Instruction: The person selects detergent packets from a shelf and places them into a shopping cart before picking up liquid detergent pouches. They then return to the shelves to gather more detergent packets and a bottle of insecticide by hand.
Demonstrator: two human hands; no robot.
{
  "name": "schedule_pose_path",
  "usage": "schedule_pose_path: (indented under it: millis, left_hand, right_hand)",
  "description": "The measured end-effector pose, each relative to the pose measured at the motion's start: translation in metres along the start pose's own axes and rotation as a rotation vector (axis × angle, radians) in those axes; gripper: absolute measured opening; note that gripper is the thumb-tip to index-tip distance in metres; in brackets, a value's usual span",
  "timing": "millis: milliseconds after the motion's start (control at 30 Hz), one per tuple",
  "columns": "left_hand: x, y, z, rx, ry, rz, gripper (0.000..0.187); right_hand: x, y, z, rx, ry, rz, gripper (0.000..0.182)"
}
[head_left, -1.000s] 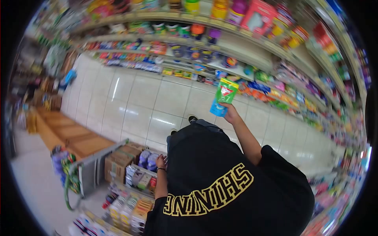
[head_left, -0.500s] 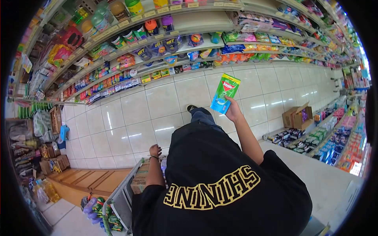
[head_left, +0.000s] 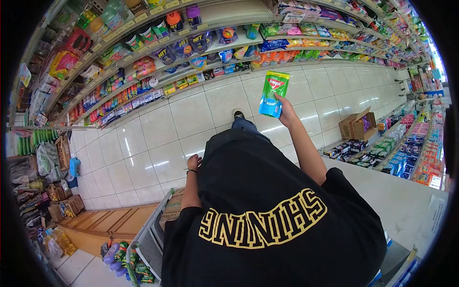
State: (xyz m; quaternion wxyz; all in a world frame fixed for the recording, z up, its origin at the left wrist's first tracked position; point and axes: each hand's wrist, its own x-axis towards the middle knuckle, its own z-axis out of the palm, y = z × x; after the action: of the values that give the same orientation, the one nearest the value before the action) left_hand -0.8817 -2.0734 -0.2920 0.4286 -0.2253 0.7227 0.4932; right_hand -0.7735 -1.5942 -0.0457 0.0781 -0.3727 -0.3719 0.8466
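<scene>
My right hand [head_left: 288, 111] is raised in front of me and holds a green and blue refill pouch [head_left: 273, 93] upright by its lower edge. The pouch is in the aisle air, in front of the shelves [head_left: 158, 76] stocked with spray cans, bottles and sachets. My left hand [head_left: 193, 162], with a dark wristband, hangs by my left hip above the white floor tiles and holds nothing; its fingers are loosely curled. Below it stands a grey cart [head_left: 148, 239] with a cardboard box [head_left: 171, 210] inside. My black shirt hides my lower body except for one shoe [head_left: 238, 115].
An open cardboard box [head_left: 356, 125] stands on the floor at the right, beside low rows of packaged goods [head_left: 377, 158]. A wooden platform [head_left: 110, 222] and hanging bags lie at the lower left. The tiled aisle runs between the shelves.
My left hand has lifted out of the cart to my hip. My right hand has raised the pouch slightly higher. The view has turned along the aisle.
</scene>
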Motion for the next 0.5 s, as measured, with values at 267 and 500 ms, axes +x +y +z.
schedule_pose_path:
  millis: [267, 500]
  left_hand:
    - [0.048, -0.082, -0.024, -0.016, -0.015, 0.18, 0.038]
    - [0.029, -0.085, -0.025, 0.305, 0.021, 0.349, 0.034]
  right_hand:
    - [0.009, -0.007, -0.002, 0.09, -0.033, -0.123, 0.043]
    - [0.007, -0.007, -0.01, 0.097, -0.036, -0.187, 0.044]
